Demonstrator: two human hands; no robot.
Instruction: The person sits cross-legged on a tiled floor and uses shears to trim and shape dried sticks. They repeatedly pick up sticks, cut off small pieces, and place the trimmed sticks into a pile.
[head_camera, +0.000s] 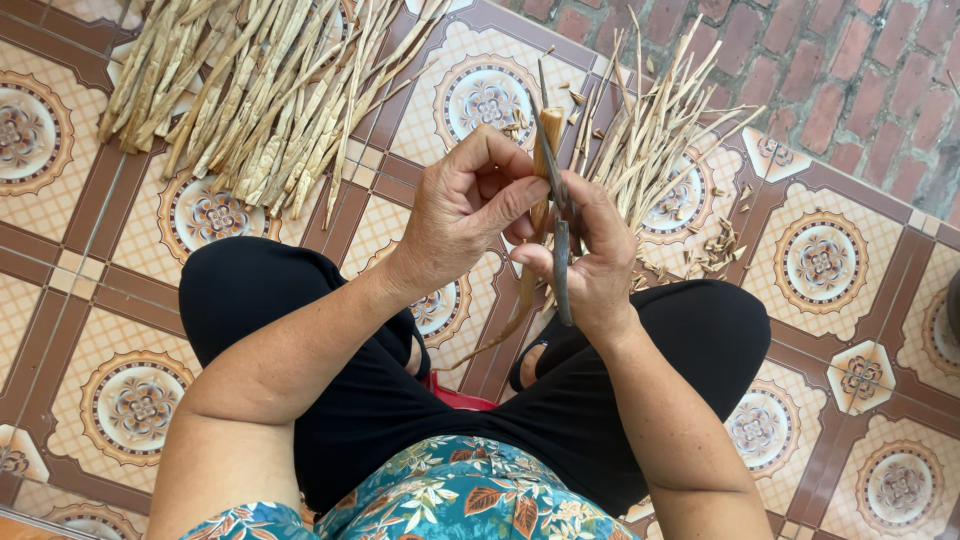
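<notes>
From my remote feed I count two hands at work: one left hand (462, 210) and one right hand (590, 265). Between them are one bamboo stick (549, 135) and one knife (561, 255). Two heaps of split strips lie on the tiled floor (830, 330): a large pile (250, 90) and a smaller pile (650, 140), each too many to count.

Black trousers (380, 400), teal floral top with rust leaves (450, 500), bare forearms
</notes>
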